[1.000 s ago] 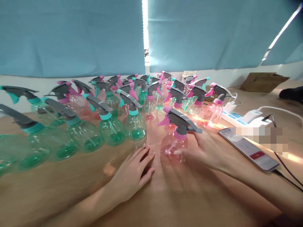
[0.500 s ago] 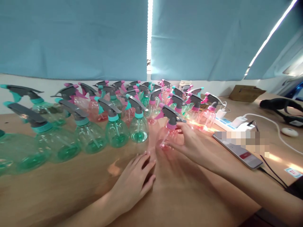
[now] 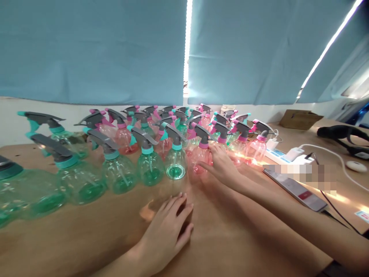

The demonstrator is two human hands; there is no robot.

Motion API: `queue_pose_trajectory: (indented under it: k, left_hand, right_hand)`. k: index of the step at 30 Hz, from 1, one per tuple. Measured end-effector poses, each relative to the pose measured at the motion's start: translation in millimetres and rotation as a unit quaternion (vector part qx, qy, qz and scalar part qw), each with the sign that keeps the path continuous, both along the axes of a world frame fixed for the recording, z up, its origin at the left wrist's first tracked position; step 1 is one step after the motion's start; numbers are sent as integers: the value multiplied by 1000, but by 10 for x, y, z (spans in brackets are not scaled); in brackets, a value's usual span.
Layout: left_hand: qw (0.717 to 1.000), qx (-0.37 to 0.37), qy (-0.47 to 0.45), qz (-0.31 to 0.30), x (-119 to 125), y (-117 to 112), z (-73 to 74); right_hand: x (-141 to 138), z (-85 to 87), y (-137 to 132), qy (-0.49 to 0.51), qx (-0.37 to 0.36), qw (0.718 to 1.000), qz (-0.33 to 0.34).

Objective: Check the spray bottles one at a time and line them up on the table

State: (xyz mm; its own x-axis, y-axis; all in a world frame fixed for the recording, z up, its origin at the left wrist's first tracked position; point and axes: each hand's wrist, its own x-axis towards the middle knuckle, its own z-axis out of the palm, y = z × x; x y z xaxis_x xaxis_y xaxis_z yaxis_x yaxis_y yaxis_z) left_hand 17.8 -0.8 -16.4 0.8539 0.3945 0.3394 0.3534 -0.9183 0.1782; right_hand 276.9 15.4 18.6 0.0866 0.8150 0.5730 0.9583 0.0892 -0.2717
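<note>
My right hand (image 3: pixel 223 165) is around the right side of a pink spray bottle (image 3: pixel 198 158) with a grey and pink trigger head, its thumb across the front and its fingers partly hidden. That bottle stands upright at the front of the group, beside a clear green spray bottle (image 3: pixel 175 163) with a turquoise collar. My left hand (image 3: pixel 170 221) lies flat on the table, fingers stretched out, holding nothing. To its upper left runs a row of green spray bottles, among them one (image 3: pixel 150 167) with a little green showing at its base.
Behind stand several more pink and green bottles, crowded up to the wall. At right are a white power strip (image 3: pixel 278 157) with plugs, a phone (image 3: pixel 296 190) on a cable, a white mouse-like object (image 3: pixel 356 166), a black strap (image 3: pixel 337 132) and a cardboard box (image 3: pixel 300 119).
My right hand has moved the pink bottle away from me, up close to the other bottles. My left hand stays flat on the table; the whole view has shifted slightly.
</note>
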Motion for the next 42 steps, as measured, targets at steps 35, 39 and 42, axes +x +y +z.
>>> queue_pose_trajectory:
  k: [35,39,42]
  left_hand:
    - [998,-22,-52,-13,780,-8,22]
    - [999,-12,-46,-23,965,-4,64]
    - [999,0,-42,-28,1023,7,88]
  right_hand:
    - [715,213,-3,157,-39,985,-67]
    - [676,228,39,150,-69,983,-78]
    - [655,244,6,140,-84,983,-80]
